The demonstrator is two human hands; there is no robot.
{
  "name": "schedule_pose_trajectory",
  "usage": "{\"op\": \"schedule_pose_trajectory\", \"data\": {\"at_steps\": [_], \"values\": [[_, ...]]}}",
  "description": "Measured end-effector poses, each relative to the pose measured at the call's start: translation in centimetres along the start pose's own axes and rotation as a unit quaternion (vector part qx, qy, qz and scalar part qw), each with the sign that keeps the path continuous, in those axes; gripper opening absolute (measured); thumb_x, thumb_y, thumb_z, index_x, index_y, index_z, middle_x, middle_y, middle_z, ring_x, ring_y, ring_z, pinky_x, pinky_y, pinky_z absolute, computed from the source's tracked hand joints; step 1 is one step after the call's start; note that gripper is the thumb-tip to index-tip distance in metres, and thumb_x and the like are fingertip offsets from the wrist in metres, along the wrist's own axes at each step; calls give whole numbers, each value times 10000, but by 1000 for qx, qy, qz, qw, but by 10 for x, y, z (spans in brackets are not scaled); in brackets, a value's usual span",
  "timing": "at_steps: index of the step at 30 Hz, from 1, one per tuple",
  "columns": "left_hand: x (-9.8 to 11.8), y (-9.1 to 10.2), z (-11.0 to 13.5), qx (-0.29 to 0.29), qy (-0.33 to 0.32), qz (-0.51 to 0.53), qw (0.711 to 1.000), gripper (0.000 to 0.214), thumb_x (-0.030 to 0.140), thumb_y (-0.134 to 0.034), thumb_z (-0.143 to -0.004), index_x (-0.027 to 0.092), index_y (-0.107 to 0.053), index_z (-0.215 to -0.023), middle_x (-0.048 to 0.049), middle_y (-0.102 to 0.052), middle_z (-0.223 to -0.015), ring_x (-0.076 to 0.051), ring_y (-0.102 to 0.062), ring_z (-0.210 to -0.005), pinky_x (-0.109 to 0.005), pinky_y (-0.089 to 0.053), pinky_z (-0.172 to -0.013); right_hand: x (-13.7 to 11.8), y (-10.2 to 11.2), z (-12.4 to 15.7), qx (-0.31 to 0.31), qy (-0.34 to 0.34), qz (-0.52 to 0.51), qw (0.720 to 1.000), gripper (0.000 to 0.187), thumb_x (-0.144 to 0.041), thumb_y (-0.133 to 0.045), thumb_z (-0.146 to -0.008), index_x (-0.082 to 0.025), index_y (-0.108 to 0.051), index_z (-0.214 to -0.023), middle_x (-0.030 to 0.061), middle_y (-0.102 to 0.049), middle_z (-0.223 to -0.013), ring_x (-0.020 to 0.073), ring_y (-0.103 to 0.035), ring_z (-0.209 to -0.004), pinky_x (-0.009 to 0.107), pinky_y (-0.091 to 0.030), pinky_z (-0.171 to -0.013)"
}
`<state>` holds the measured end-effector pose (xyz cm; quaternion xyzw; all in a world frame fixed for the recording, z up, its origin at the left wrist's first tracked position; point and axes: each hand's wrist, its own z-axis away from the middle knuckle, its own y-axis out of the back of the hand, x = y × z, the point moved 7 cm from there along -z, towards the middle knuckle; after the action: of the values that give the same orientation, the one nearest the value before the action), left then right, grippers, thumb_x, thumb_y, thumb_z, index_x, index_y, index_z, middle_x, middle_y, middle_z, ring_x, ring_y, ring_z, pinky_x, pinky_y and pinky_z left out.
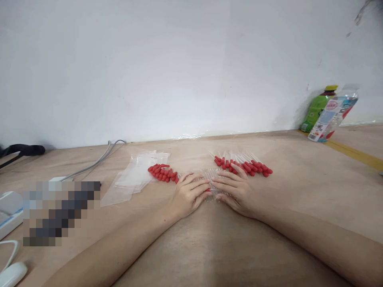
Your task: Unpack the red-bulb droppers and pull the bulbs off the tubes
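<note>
In the middle of the table, my left hand [191, 193] and my right hand [237, 191] face each other over a crinkled clear plastic piece [213, 175]. The fingers of both hands are stretched out and lie on it, with the thumbs on the near side. A bit of red shows by the left fingertips; what lies under the hands is mostly hidden. Beyond my right hand is a row of red-tipped white sticks [248, 165]. Several red tips [163, 172] are heaped just left of my left hand.
Flat clear bags [134, 175] lie overlapped left of the red tips. Further left are a grey cable [95, 161], a blurred-out patch and a white power strip [10, 215]. A green bottle [315, 109] and a clear labelled bottle [332, 115] stand at the back right by the wall.
</note>
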<state>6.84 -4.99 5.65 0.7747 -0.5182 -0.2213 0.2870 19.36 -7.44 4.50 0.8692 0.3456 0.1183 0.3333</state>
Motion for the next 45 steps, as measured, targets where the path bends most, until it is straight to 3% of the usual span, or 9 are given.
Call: {"op": "schedule_pose_trajectory", "data": {"at_steps": [7, 14, 21, 25, 28, 30, 34, 39, 45], "values": [[9, 0, -1, -33, -22, -58, 997, 99, 196, -539, -816, 177, -613, -879, -16, -670, -1020, -203, -567, -1022, -426, -309, -981, -4, -6, 4, 16, 53, -65, 996, 223, -136, -483, -834, -175, -573, -1035, 52, -664, -995, 153, -582, -990, 455, -301, -1039], [10, -1, -1, -59, -21, -62, 996, 121, 220, -500, -845, 179, -613, -856, -19, -676, -1000, -200, -561, -1039, -457, -224, -1034, -10, 3, 8, 60, 111, -49, 991, 274, -78, -505, -800, -146, -547, -1062, 88, -661, -993, 172, -565, -1029, 449, -347, -1020], [5, 3, 3, -51, -22, -47, 997, 104, 215, -511, -843, 177, -608, -843, -21, -683, -966, -197, -565, -1021, -438, -277, -987, 1, 10, 19, 39, 106, -37, 993, 355, -48, -456, -801, -170, -532, -1126, 80, -631, -1067, 194, -516, -1101, 465, -356, -1004], [-28, 19, 8, -18, 78, -54, 995, 122, 235, -507, -845, 178, -614, -860, -47, -650, -905, -184, -569, -887, -365, -419, -813, 31, 32, 24, 86, -6, 4, 996, 244, -138, -511, -802, -207, -615, -1011, 44, -674, -877, 177, -606, -877, 367, -462, -825], [-62, 36, 7, -4, 181, -41, 983, 169, 255, -476, -854, 177, -625, -852, -54, -556, -826, -160, -551, -775, -304, -463, -687, 50, 39, 27, 84, -112, 95, 986, 170, -226, -548, -792, -219, -666, -914, 9, -643, -665, 137, -570, -634, 318, -411, -674], [-87, 47, 5, -6, 253, -37, 967, 181, 247, -459, -851, 183, -626, -876, -53, -509, -848, -155, -558, -749, -297, -475, -663, 53, 37, 28, 67, -141, 129, 979, 172, -245, -536, -792, -225, -677, -889, 0, -631, -637, 125, -543, -596, 310, -362, -662], [-136, 52, 8, -112, 387, -72, 912, 212, 226, -445, -824, 186, -608, -953, -57, -532, -887, -151, -583, -730, -272, -476, -645, 50, 30, 29, 43, -158, 128, 978, 196, -212, -513, -765, -205, -654, -901, -1, -640, -672, 125, -548, -620, 304, -327, -704], [-169, 42, 16, -218, 431, -79, 872, 283, 308, -561, -715, 198, -553, -976, -11, -629, -796, -157, -591, -687, -241, -446, -594, 52, 26, 28, 13, -194, 123, 973, 88, -207, -504, -736, -181, -588, -731, -29, -570, -559, 120, -527, -571, 303, -298, -715], [-173, 33, 24, -270, 439, -77, 854, 197, 391, -586, -659, 203, -597, -721, 0, -638, -691, -166, -601, -679, -229, -427, -591, 50, 22, 24, 20, -192, 127, 973, 107, -205, -490, -740, -194, -561, -661, -35, -574, -551, 109, -512, -545, 296, -274, -699]]}}
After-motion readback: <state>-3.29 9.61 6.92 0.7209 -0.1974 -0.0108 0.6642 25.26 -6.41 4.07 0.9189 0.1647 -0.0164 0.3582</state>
